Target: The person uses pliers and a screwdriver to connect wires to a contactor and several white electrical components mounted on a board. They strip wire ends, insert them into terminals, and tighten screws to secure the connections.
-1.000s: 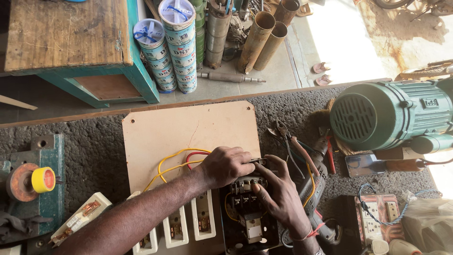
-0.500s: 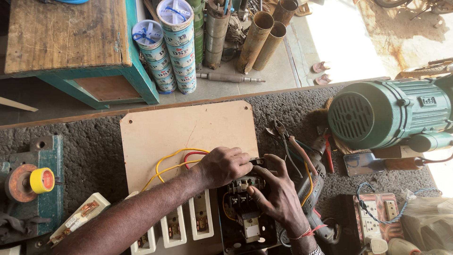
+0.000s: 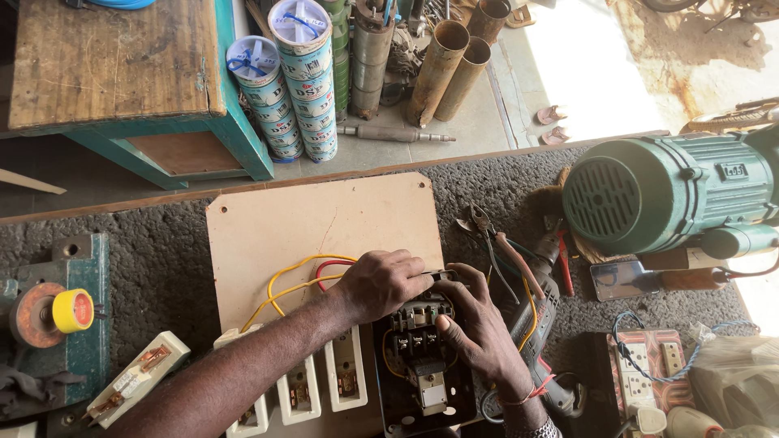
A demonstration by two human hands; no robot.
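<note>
Your left hand (image 3: 381, 284) lies curled over the top edge of the black switch unit (image 3: 422, 357), grip narrow, fingers bunched on something small at the unit's upper terminals; what it pinches is hidden. Your right hand (image 3: 479, 332) rests on the unit's right side, thumb pressed on its face, fingers wrapped behind, holding the unit steady.

The unit sits at the near edge of the tan board (image 3: 324, 235) on the bench (image 3: 146, 259), long axis running away from you, terminal end pointing to the far side. Yellow and red wires (image 3: 300, 276) loop from under your left hand toward the white fuse holders (image 3: 324, 381), which stand in a row just left of the unit.

Pliers (image 3: 495, 239) lie just right of your hands; the green motor (image 3: 665, 195) stands well apart at right.
</note>
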